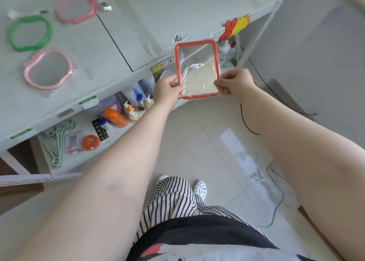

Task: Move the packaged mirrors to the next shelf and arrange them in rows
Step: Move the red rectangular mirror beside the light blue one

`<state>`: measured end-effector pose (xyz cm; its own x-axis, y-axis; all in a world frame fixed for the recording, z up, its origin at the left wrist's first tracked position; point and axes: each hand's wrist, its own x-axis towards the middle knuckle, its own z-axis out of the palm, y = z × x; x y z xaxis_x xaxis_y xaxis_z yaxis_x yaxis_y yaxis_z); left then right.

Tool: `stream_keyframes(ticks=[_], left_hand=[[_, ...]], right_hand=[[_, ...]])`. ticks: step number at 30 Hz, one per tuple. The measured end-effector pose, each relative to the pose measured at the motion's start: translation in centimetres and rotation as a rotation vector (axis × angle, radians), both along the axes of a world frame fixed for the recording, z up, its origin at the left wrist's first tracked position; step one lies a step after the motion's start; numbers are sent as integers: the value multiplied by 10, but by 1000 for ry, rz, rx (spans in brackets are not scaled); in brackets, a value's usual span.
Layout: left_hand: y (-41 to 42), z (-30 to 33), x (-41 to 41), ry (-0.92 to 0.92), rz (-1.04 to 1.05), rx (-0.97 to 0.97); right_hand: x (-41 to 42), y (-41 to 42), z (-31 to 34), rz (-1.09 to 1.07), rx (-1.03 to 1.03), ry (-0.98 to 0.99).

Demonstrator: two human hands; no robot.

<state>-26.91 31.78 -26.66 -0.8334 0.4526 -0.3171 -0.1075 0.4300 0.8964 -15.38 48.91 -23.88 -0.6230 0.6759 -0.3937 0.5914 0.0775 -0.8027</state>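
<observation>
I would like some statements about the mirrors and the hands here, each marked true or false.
1. Both hands hold the red rectangular mirror. True: left hand, right hand.
2. Three packaged mirrors lie on the top shelf. True.
3. The green mirror is in the left hand. False: it lies on the shelf.
4. The held mirror rests flat on the shelf. False: it is held up in front of the shelf edge.
5. Both pink mirrors are rectangular. False: rounded.

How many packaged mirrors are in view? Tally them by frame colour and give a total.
Pink: 2, one at the back of the shelf, one at the front
Green: 1
Red: 1, gripped by the left hand and right hand
Total: 4
</observation>
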Motion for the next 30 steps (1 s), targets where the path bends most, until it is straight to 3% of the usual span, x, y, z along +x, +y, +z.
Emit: stream_keyframes(ticks=[17,30], left_hand=[[204,16,-90,72,-54,66],[317,12,-124,96,145,43]], right_hand=[[-73,187,24,-124,-36,59],[-140,315,25,54,-51,66]])
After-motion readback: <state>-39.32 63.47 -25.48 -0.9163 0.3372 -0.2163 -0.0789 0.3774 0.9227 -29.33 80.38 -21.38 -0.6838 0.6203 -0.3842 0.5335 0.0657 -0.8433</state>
